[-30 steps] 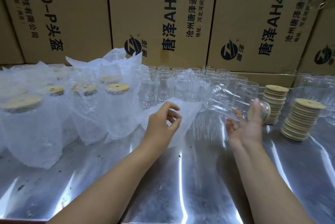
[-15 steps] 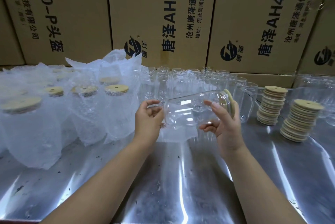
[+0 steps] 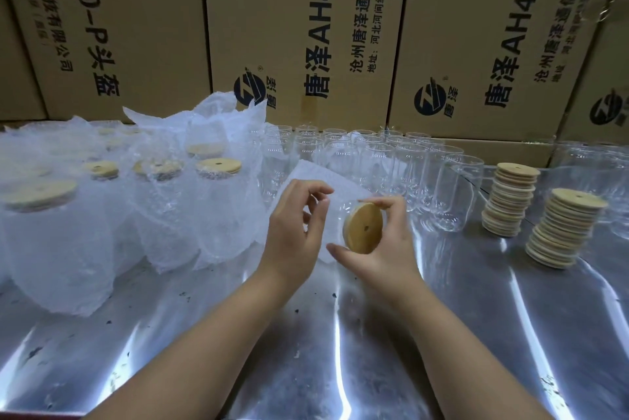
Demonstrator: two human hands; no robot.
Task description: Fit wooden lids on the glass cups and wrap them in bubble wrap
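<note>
My right hand point(image 3: 388, 246) grips a glass cup lying on its side, its wooden lid point(image 3: 363, 228) facing me; the glass body is mostly hidden behind the lid and fingers. A white bubble wrap sheet point(image 3: 326, 178) lies under and behind the cup. My left hand point(image 3: 292, 232) is just left of the cup, its curled fingers pinching that sheet's edge. Both hands hover over the metal table point(image 3: 340, 334).
Rows of empty glass cups point(image 3: 377, 161) stand behind the hands. Two stacks of wooden lids point(image 3: 510, 201) point(image 3: 565, 229) are at the right. Several wrapped, lidded cups point(image 3: 211, 208) fill the left side. Cardboard boxes point(image 3: 306, 28) wall off the back.
My right hand brought the lidded cup from the right to the middle and turned it so the lid faces me. My left hand stayed with the sheet.
</note>
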